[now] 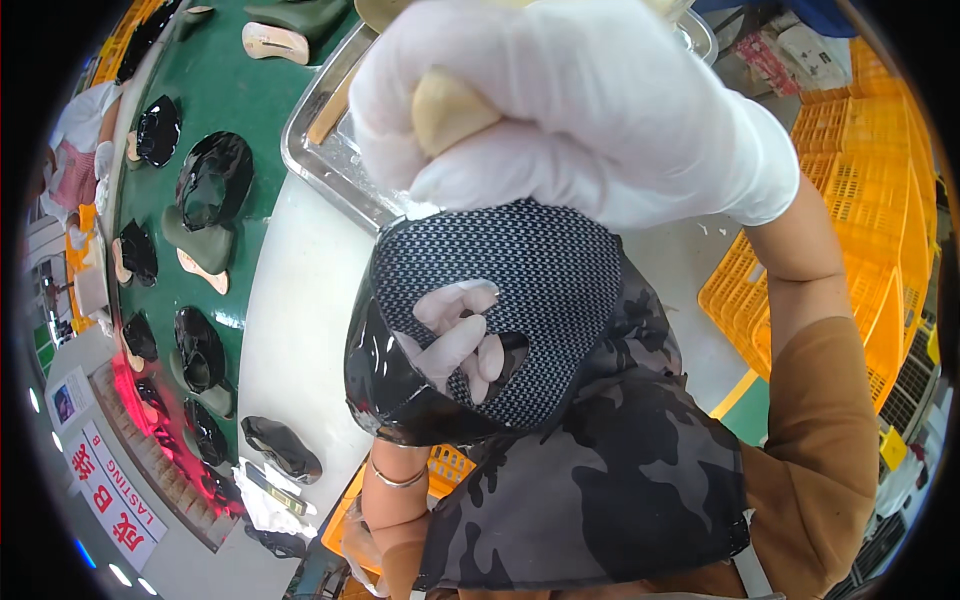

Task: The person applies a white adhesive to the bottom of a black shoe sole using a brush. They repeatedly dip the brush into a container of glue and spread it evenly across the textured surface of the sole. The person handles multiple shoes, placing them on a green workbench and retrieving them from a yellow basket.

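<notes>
Black patterned shoe upper (pixel 520 290), part glossy and part woven, sits over the left hand (pixel 455 335), whose gloved fingers show through the opening, slightly spread and supporting the piece from inside. Right hand (pixel 580 110), in a white glove, is closed in a full fist around a pale rounded tool (pixel 450 110), directly above the upper and near its top edge; contact between them cannot be confirmed.

Risks noted:
1. The upper rests only on the fingers inside it. A hard press from the fist could push it off them or crease the glossy side.
2. The tool is mostly buried in the glove, so a slip in grip could mark the woven face.

Metal tray (pixel 315 140) lies just behind the fist, on the white bench beside a green conveyor (pixel 225 100) carrying other uppers.
</notes>
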{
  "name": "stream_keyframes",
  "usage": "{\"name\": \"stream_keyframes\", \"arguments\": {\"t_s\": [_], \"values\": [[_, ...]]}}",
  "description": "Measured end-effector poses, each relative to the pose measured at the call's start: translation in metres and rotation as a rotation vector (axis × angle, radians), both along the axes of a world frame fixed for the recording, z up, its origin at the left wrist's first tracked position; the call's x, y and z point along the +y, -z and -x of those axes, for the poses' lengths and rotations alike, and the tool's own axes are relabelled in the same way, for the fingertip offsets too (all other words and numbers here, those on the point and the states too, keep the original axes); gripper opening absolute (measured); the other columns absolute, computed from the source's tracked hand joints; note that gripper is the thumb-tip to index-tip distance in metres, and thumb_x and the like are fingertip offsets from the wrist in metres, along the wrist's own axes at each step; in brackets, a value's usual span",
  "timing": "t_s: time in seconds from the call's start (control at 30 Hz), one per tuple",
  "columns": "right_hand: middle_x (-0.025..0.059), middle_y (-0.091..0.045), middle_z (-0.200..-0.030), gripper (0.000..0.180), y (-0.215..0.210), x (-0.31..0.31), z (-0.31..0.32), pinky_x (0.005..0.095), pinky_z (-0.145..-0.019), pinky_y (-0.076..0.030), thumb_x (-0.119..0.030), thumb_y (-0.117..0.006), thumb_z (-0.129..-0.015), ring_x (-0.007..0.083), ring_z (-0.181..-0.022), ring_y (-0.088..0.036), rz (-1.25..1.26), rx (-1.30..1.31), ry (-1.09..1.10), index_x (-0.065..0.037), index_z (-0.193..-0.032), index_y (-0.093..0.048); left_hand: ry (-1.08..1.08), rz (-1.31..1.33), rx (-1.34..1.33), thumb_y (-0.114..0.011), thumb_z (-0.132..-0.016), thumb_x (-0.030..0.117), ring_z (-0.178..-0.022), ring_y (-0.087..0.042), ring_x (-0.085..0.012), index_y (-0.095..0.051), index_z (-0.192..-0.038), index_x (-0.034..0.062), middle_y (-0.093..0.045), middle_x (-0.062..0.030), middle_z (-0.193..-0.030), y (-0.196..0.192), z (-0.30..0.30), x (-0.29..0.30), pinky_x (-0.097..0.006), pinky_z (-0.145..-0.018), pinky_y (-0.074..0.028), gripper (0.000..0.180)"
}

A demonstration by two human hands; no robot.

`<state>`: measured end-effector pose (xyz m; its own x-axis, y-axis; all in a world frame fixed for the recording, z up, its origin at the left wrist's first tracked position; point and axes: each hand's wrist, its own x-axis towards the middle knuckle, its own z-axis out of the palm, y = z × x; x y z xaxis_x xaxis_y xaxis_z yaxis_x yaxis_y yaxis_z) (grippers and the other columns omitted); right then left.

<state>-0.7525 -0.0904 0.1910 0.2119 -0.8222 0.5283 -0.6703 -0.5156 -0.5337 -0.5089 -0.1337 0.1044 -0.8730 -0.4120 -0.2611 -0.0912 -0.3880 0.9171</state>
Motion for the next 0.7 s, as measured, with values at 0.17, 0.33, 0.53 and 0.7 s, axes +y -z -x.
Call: {"name": "stream_keyframes", "arguments": {"t_s": [0.17,0.33,0.53,0.7], "values": [[-0.0005,-0.041,-0.08,0.01,-0.003,-0.01,0.01,0.0329,-0.07,-0.041,-0.014,-0.053,-0.084,0.0092,-0.081,-0.044,0.101,0.447,0.134,-0.009,-0.091,-0.048,0.064,0.189,0.067,-0.042,-0.094,0.018,-0.063,-0.056,-0.0182,-0.049,-0.114,-0.0011,-0.046,-0.0132,-0.119,0.0,0.006,0.001,-0.017,-0.041,-0.046,0.029],[0.0027,-0.041,-0.067,0.007,-0.012,0.003,-0.002,0.0273,-0.058,-0.04,-0.015,-0.052,-0.087,0.0171,-0.062,-0.045,0.021,-0.048,0.138,-0.012,-0.084,-0.047,-0.055,0.105,0.113,-0.041,-0.094,0.022,-0.066,-0.057,-0.0198,-0.045,-0.121,-0.0024,-0.046,-0.0161,-0.118,0.002,-0.004,0.0,-0.019,-0.042,-0.047,0.037],[0.0015,-0.044,-0.066,0.018,0.012,-0.006,0.013,0.0202,-0.052,-0.035,-0.003,-0.056,-0.085,0.0083,-0.059,-0.043,-0.307,-1.285,-0.389,-0.001,-0.07,-0.047,-0.193,-0.016,-0.142,-0.046,-0.09,0.02,-0.051,-0.055,-0.0187,-0.044,-0.115,-0.006,-0.051,-0.0177,-0.102,-0.014,0.004,0.003,-0.02,-0.033,-0.04,0.036],[0.0037,-0.053,-0.072,0.012,0.017,-0.016,0.01,0.0215,-0.056,-0.04,-0.007,-0.053,-0.089,0.0095,-0.062,-0.049,0.32,-0.708,-0.197,0.0,-0.079,-0.051,-0.268,-0.054,-0.243,-0.049,-0.088,0.023,-0.05,-0.055,-0.0189,-0.041,-0.118,-0.0037,-0.055,-0.0172,-0.075,-0.029,0.008,0.004,-0.02,-0.034,-0.04,0.041]]}}
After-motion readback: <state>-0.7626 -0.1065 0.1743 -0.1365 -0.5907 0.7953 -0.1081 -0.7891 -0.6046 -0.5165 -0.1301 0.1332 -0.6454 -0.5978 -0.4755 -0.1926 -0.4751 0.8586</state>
